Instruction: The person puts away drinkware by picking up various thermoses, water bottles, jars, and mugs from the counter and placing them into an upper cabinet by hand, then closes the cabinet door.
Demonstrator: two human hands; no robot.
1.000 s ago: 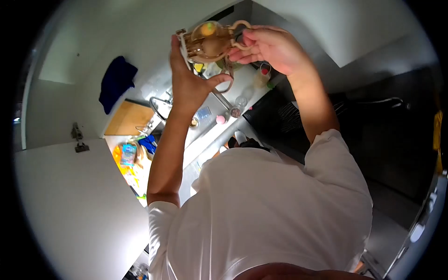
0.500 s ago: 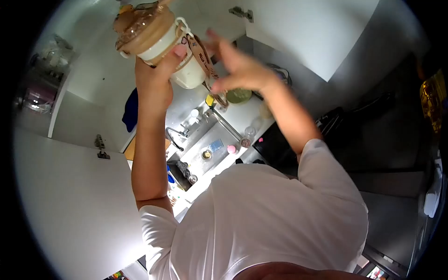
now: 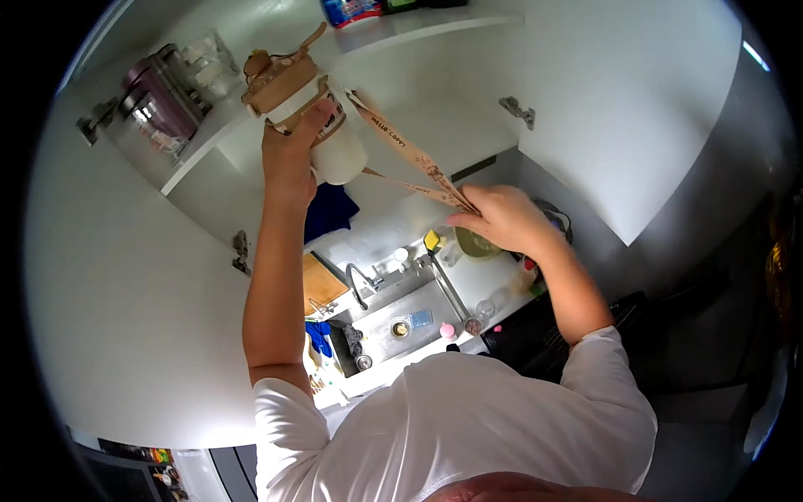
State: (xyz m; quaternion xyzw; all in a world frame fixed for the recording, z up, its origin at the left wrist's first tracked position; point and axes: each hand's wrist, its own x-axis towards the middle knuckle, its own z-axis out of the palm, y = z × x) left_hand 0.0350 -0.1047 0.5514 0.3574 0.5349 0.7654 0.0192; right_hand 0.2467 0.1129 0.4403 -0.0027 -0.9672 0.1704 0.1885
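A white bottle (image 3: 340, 156) with a brown lid is raised in front of an open wall cupboard, tilted to the upper left. My left hand (image 3: 290, 161) is wrapped round its middle, thumb across the brown band. A pinkish-brown printed strap (image 3: 407, 148) runs from the bottle down to the right. My right hand (image 3: 503, 216) is closed on the strap's far end and holds it stretched out.
Cupboard doors (image 3: 623, 109) stand open on both sides. Purple bottles (image 3: 159, 100) stand on the left shelf, and packages (image 3: 351, 10) on the upper shelf (image 3: 435, 32). Below are a sink (image 3: 431, 305) with a faucet (image 3: 358, 286), a green bowl (image 3: 477, 243) and a cutting board (image 3: 322, 283).
The bottle has turned from showing its lid to a side view. My right hand has let go of its handle, moved down to the right and taken hold of the strap. The view has shifted.
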